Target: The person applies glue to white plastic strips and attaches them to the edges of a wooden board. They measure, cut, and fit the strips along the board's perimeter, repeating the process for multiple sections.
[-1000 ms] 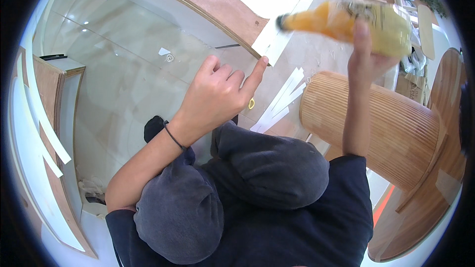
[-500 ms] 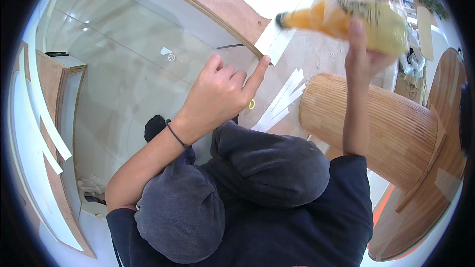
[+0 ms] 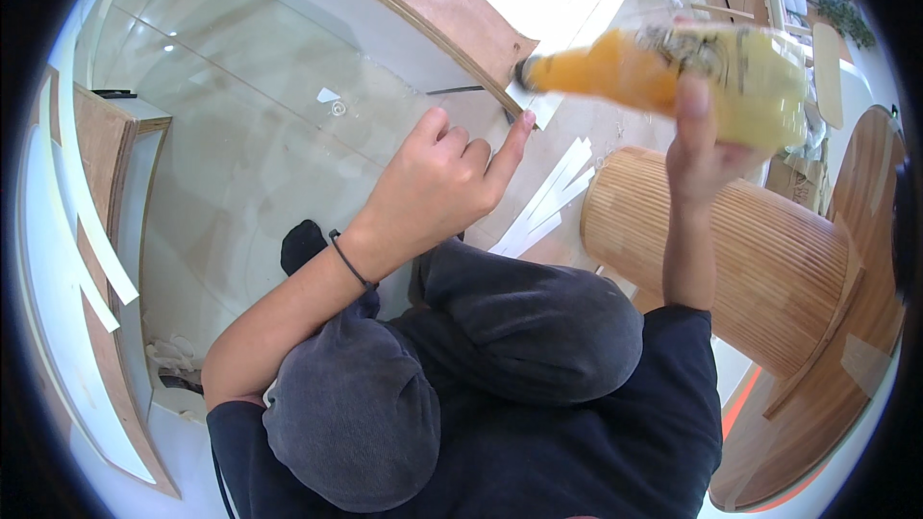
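My right hand (image 3: 707, 144) is wrapped round a bottle (image 3: 663, 67) with a pale yellow body, an orange shoulder and neck and dark printing. The bottle lies nearly level in the air, its dark tip (image 3: 524, 75) pointing left, by the corner of a curved wooden panel (image 3: 461, 10). On that corner lies a white strip (image 3: 586, 10), which runs off to the upper right. My left hand (image 3: 442, 173) holds nothing I can see; one finger stretches out to the corner just below the bottle tip, and the others are curled.
Several loose white strips (image 3: 548, 202) lie on the floor between my hands. A ribbed wooden drum-shaped base (image 3: 711, 240) lies at the right, against a curved wooden board (image 3: 798, 423). Another curved wood-edged frame (image 3: 115, 192) stands at the left with white strips (image 3: 91, 221) over it.
My right hand and the bottle have come slightly nearer and lower, the tip shifting left toward the panel corner. My left hand has stayed almost in place at the corner.
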Motion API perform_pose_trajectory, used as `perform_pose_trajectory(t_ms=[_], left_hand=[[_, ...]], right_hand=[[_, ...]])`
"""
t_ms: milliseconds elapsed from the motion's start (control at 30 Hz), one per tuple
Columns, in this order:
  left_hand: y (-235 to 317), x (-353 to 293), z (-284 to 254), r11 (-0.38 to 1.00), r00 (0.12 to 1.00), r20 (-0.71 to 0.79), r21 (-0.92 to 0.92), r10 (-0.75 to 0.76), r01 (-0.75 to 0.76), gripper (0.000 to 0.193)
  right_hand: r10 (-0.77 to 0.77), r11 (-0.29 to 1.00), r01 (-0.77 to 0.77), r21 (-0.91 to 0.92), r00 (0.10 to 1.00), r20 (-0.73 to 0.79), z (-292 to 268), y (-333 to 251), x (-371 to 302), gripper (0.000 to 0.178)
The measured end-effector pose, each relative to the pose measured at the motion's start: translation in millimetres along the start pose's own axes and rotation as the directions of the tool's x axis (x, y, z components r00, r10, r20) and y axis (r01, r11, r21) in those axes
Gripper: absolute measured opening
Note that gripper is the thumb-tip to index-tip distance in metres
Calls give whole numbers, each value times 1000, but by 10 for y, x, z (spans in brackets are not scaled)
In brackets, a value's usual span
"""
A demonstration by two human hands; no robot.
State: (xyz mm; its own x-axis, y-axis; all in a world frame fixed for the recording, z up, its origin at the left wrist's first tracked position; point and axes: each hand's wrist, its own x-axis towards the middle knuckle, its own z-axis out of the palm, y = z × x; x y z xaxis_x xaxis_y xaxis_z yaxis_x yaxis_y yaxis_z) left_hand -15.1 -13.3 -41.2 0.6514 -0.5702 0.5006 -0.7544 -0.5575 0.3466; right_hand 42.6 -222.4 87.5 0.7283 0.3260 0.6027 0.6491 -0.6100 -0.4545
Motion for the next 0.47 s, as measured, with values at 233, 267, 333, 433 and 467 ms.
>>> perform_pose_trajectory(t_ms=[233, 267, 333, 433, 467], left_hand=[[15, -30, -29, 999, 1000, 3, 23, 26, -26, 47], [2, -52, -33, 999, 999, -22, 11, 48, -47, 45], [2, -73, -23, 996, 994, -66, -3, 87, -88, 45], [40, -102, -14, 990, 986, -101, -25, 133, -136, 53], [46, -113, -16, 988, 985, -99, -38, 143, -148, 56]], right_hand=[[101, 975, -106, -195, 994, -39, -74, 134, 151, 33], [98, 970, -91, -225, 995, 21, -102, 37, 101, 38], [80, 985, -66, -161, 993, 84, -80, -84, 19, 50], [64, 998, -66, 22, 993, 97, 41, -179, -82, 65], [91, 995, -93, 19, 991, 98, 45, -200, -70, 65]])
